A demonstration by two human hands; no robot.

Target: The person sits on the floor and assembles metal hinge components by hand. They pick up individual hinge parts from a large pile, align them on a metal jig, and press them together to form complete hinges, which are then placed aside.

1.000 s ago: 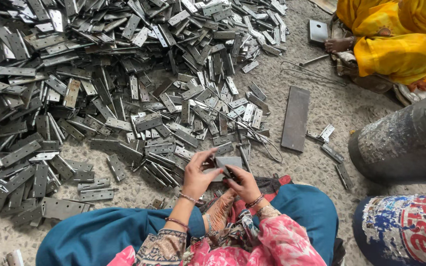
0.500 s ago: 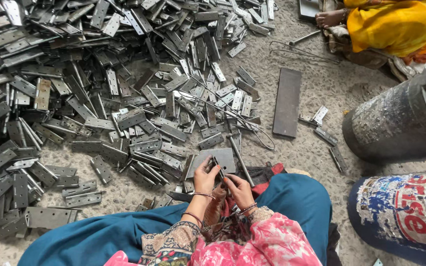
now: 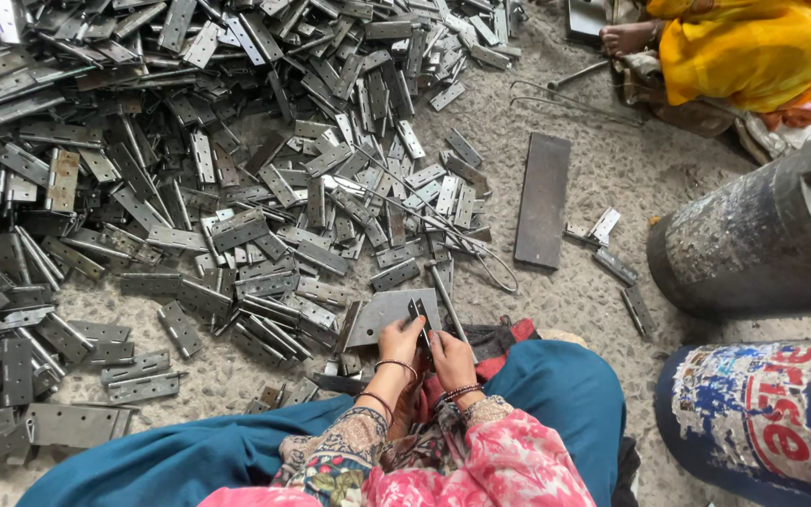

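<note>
I sit on the floor with both hands close together in front of my knees. My left hand and my right hand together grip a small grey metal hinge piece, held upright between the fingers. It sits over a flat grey metal plate on the floor. A thin metal rod lies just right of the plate. A huge heap of grey metal hinges spreads across the floor ahead and to the left.
A long flat steel bar lies on the floor to the right. A dark metal drum and a blue printed drum stand at right. Another person in yellow sits at top right. Bent wire lies near them.
My hands have drawn closer to my lap and lowered onto the plate, still holding the small hinge piece. The view has shifted slightly, bringing the heap nearer.
</note>
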